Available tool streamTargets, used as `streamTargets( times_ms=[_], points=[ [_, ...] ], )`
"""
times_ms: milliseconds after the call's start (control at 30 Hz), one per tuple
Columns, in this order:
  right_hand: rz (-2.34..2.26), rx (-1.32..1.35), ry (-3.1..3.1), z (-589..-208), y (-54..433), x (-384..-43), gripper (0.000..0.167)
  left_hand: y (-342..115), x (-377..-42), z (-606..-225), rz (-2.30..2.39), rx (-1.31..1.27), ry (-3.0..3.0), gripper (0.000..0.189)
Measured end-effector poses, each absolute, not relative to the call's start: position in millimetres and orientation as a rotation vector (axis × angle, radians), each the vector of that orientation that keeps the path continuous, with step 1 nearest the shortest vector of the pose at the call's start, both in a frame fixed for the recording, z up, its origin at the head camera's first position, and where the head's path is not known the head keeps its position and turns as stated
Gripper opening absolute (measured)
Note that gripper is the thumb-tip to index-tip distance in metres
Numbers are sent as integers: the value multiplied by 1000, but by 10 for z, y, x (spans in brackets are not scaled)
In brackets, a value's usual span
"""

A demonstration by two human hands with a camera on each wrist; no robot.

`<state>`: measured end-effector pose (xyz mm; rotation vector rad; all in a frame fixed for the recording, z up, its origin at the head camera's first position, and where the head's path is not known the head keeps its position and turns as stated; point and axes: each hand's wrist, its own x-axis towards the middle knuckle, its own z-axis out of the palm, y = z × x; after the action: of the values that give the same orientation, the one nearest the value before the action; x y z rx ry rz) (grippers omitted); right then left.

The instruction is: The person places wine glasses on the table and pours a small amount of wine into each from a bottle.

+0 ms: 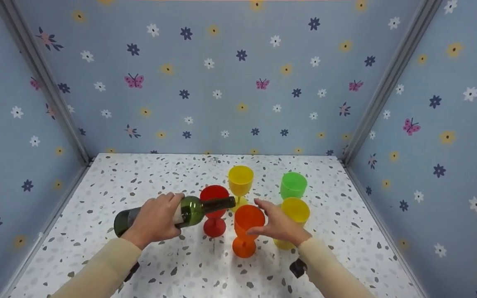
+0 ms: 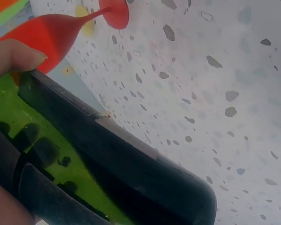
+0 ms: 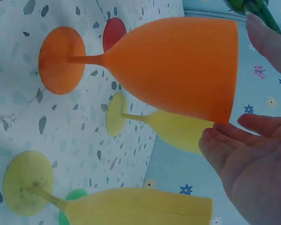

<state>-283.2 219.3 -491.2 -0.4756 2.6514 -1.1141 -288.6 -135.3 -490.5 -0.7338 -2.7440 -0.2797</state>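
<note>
My left hand (image 1: 155,219) grips a green glass wine bottle (image 1: 192,211) around its labelled body. The bottle lies nearly level, its neck pointing right, and the dark mouth is close to the orange goblet (image 1: 249,219). That goblet stands upright on the table. Around its right side my right hand (image 1: 280,225) is spread, thumb and fingers apart. In the right wrist view the fingertips (image 3: 220,133) are right at the orange rim, while the thumb is away from it. A red goblet (image 1: 214,228) stands behind the bottle's neck, partly hidden by it.
A yellow goblet (image 1: 240,181) stands at the back, with a green goblet (image 1: 293,185) to its right. Another yellow goblet (image 1: 297,209) is partly behind my right hand. Flower-patterned walls (image 1: 238,82) enclose the speckled white table (image 1: 139,174) at the back and sides.
</note>
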Motion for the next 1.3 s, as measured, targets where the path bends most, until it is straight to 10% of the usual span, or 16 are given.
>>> streamTargets(
  times_ms=[1300],
  points=[
    [-1432,-349,2436,-5055,2186,-2827,89,-1197,-2807,-4836,-38,-859,-2798,80]
  ],
)
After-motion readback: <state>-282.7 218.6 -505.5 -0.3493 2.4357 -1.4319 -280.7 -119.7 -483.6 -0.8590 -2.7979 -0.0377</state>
